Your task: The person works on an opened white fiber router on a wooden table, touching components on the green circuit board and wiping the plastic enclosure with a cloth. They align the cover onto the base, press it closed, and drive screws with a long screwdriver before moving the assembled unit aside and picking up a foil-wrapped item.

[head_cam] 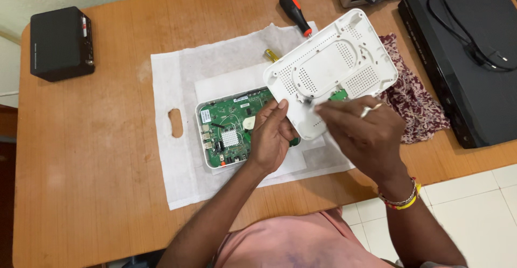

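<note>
Left hand (272, 138) grips near edge of white plastic cover (329, 71), fingers curled shut on it, thumb up against its inner face. Right hand (362, 132) pinched together at the cover's lower edge, fingertips (322, 108) touching plastic; a ring on one finger, beaded bands on wrist; whether anything small is in the pinch can't be told. Cover is rounded-rectangle, matte, perforated with dot grids and an oval ridge, tilted up above the base (215, 139). Base is a white shallow tray holding a green circuit board (232, 124) with a small ribbed silver heatsink, lying flat on a white fibrous cloth (177, 176) with an oval cutout. Screwdriver (294, 13), black-orange handle, beyond the cover. Patterned maroon rag (414, 101) at right. Black box (61, 43) far left on worn wooden table (81, 166). Glossy black flat device (463, 69) at right edge.
</note>
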